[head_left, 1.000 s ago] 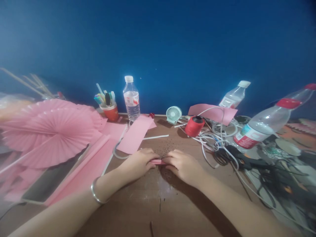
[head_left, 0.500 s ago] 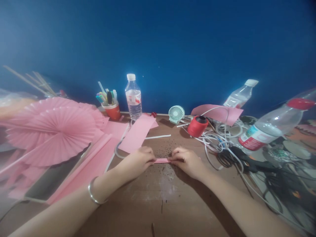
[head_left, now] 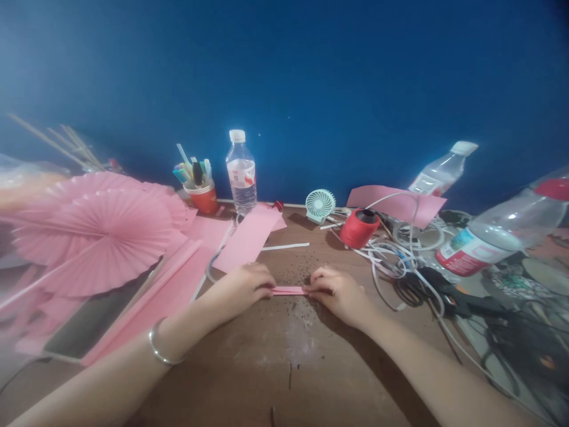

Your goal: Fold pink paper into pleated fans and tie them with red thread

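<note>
A narrow folded strip of pink paper [head_left: 288,290] stretches between my hands, low over the brown table. Its left end is pinched in my left hand [head_left: 251,286], which has a silver bangle on the wrist. The fingers of my right hand [head_left: 335,292] close on the right end. Small dark specks lie on the wood around the strip. Behind my left hand is a flat pink paper sheet [head_left: 245,237], with a thin white strip [head_left: 285,247] to its right.
Pleated pink paper fans [head_left: 106,234] and sheets cover the left side. Along the back stand a pen cup [head_left: 202,197], a water bottle [head_left: 242,178] and a mint fan [head_left: 320,206]. A red thread spool [head_left: 360,229], tangled cables [head_left: 391,255] and a large bottle [head_left: 493,237] are on the right.
My left hand has shifted slightly left, so more of the pink strip shows between the hands. The view has moved a little. My right hand still grips its end.
</note>
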{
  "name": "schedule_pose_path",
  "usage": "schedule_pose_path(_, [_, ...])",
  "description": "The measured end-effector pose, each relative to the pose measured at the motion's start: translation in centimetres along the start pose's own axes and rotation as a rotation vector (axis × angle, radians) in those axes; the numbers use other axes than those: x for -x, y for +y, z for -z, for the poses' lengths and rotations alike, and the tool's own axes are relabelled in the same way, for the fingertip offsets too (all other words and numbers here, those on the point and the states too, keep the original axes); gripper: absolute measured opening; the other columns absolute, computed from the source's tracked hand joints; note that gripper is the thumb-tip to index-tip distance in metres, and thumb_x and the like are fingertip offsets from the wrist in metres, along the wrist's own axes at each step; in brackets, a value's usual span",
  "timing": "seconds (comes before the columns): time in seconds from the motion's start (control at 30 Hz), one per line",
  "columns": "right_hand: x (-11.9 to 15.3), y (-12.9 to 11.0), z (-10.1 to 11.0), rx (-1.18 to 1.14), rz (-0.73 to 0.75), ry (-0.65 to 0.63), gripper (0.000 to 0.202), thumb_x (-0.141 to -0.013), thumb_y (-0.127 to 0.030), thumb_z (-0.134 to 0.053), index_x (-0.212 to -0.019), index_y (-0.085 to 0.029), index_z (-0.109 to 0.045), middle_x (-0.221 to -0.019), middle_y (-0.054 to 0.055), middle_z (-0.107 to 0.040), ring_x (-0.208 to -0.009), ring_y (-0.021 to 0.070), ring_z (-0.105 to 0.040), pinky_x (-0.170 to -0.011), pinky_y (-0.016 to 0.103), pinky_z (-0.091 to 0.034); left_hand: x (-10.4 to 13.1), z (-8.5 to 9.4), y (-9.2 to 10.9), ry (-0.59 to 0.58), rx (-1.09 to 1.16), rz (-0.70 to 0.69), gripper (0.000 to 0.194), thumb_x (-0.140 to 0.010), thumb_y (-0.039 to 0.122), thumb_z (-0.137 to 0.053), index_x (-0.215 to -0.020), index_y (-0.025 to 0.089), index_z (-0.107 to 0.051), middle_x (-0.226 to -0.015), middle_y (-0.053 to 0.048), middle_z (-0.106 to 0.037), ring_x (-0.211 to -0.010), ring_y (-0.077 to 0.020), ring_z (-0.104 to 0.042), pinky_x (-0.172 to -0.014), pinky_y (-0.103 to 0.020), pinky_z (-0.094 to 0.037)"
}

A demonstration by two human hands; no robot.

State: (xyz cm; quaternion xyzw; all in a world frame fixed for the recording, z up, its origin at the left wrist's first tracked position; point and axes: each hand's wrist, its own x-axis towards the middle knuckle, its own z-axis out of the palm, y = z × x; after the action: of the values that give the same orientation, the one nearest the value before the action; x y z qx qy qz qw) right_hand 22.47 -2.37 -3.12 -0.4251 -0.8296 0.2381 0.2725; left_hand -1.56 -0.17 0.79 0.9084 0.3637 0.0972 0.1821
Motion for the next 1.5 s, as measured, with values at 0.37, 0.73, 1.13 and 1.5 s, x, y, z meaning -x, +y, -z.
schedule_pose_path(0.37, [0.0,-0.5,0.0,0.037,0.024,0.012,0.021,-0.086,-0.028,-0.048,-0.097,-0.025,-0.067,-0.079,0.003,-0.059,-0.079,0.0161,-0.051,-0.070,0.029,-0.041,0.3,0.5,-0.6,-0.070,-0.146,-0.057,0.020,-0.087,0.020,-0.043,-0.088,0.020,-0.062,-0.082,-0.001,-0.059,-0.077,-0.0130,-0.053,-0.072,-0.026,-0.040])
schedule_pose_path(0.73, [-0.1,-0.3,0.2,0.048,0.010,0.009,0.018,-0.084,-0.024,-0.052,-0.084,-0.025,-0.070,-0.076,0.001,-0.058,-0.075,0.0133,-0.053,-0.069,0.025,-0.040,0.6,1.0,0.5,0.014,-0.570,-0.306,0.025,-0.083,0.009,-0.044,-0.101,0.021,-0.055,-0.072,-0.001,-0.053,-0.067,-0.0150,-0.048,-0.065,-0.032,-0.036])
schedule_pose_path(1.13, [0.1,-0.2,0.1,0.059,0.005,-0.018,0.019,-0.084,-0.022,-0.051,-0.084,-0.025,-0.069,-0.079,0.002,-0.059,-0.075,0.0135,-0.054,-0.067,0.025,-0.040,0.4,0.7,0.0,0.006,-0.549,-0.327,0.024,-0.085,0.010,-0.040,-0.093,0.022,-0.060,-0.069,0.000,-0.051,-0.066,-0.0135,-0.047,-0.068,-0.031,-0.036])
schedule_pose_path(1.5, [0.0,-1.0,0.2,0.075,-0.005,0.003,0.019,-0.084,-0.021,-0.052,-0.094,-0.024,-0.067,-0.080,0.002,-0.059,-0.079,0.0148,-0.053,-0.072,0.027,-0.041,-0.5,-0.6,0.2,0.037,-0.249,-0.113,0.020,-0.086,0.026,-0.043,-0.094,0.018,-0.061,-0.086,-0.004,-0.057,-0.082,-0.0166,-0.052,-0.077,-0.032,-0.039])
